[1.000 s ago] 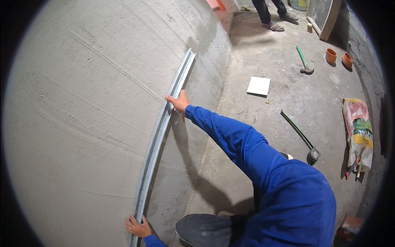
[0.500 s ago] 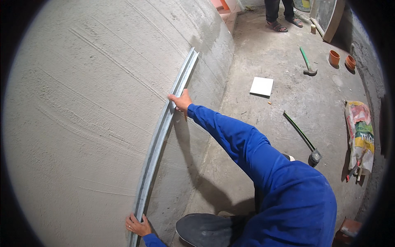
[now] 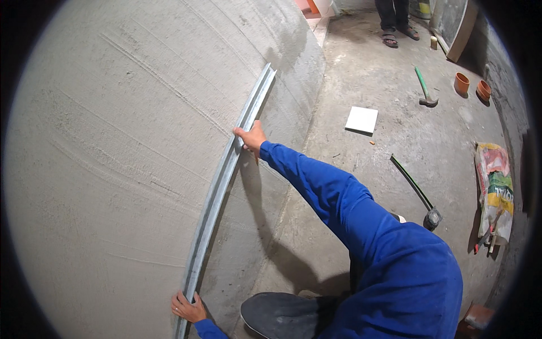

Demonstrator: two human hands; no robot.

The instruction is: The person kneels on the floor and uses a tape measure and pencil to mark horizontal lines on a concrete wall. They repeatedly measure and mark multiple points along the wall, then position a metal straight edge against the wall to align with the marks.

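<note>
A long grey metal channel profile (image 3: 217, 189) lies slantwise against the rough plastered wall (image 3: 113, 169). My right hand (image 3: 252, 137) is closed round its upper part, thumb on the near face and fingers mostly hidden behind the edge. A thin orange-brown stick (image 3: 257, 159), like a pencil, pokes out below that hand. Lower down, my left hand (image 3: 189, 308) grips the channel near the bottom of the view, its fingers over the wall side and its thumb on the other edge. The channel's lower end runs out of view.
On the concrete floor lie a white tile (image 3: 361, 120), a green-handled hammer (image 3: 424, 87), a tape measure (image 3: 432, 218) with its blade out, and a colourful sack (image 3: 495, 192). Two orange pipe pieces (image 3: 462, 83) stand by the right wall. Another person's sandalled feet (image 3: 398, 35) are at the far end.
Both hands keep their hold on the channel, which stays against the wall. The view has shifted slightly, so the floor things appear a little farther right.
</note>
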